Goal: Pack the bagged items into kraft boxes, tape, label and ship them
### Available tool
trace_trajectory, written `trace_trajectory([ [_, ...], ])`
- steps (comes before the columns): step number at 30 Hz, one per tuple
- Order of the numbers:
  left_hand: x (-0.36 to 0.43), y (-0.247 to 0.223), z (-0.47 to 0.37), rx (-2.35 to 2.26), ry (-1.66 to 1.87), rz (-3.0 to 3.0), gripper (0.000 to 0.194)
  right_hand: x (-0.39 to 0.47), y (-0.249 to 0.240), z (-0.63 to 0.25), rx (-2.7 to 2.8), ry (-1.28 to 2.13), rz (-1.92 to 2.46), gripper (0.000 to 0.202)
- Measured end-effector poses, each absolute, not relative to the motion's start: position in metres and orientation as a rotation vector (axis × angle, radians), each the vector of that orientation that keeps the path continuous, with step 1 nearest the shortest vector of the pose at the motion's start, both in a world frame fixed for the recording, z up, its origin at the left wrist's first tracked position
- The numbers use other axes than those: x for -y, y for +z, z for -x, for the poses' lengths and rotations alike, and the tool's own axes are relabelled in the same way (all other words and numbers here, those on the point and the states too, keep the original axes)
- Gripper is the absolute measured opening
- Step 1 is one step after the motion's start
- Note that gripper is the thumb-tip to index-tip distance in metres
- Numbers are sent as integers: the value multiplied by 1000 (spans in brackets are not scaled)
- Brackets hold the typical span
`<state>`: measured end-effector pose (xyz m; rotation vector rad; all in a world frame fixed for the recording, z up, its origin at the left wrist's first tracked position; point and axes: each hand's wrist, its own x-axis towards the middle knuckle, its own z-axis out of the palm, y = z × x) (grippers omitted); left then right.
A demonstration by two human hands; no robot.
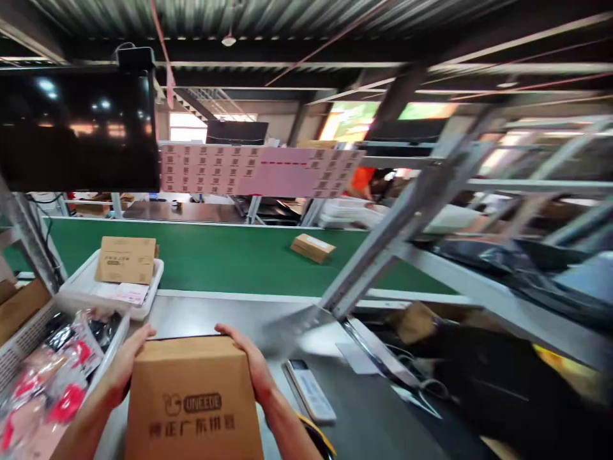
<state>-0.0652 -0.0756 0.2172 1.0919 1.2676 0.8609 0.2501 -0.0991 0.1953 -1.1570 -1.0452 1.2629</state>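
A brown cardboard box (194,402) printed with dark lettering is held between my two hands over the grey metal table (191,314). My left hand (128,361) presses on the box's left side near its far edge. On the opposite side my right hand (251,364) lies along the box, its thumb near the far right corner. A white handheld device (310,391) with a small dark screen lies right of the box.
Left are a crate (122,329) of plastic-wrapped items and a white tray (153,297) with a flat carton (125,259). A green conveyor (230,255) carries a small box (313,248). A slanted metal post (378,243) and dark shelf stand right. A monitor (79,131) hangs upper left.
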Motion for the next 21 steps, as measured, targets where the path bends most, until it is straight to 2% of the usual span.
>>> trace_trajectory([
  [2,68,210,64,-1184,1006,-1389,60,98,190,-260,1272,997,1052,58],
  [5,71,163,64,-1047,1152,-1748,52,113,149,-273,1612,634,999,63],
  [9,106,81,88,-1078,945,-1953,49,163,74,-275,1985,438,1046,68],
  [11,123,62,102,-1117,854,-2000,52,187,50,-282,2034,368,1133,71],
  [16,119,74,98,-1081,722,-2082,51,213,21,-358,1591,226,1937,56],
  [19,107,85,82,-1049,676,-2101,51,216,11,-405,1454,330,2314,51],
  [21,106,89,74,-1053,668,-2086,50,218,7,-418,1456,407,2405,38],
])
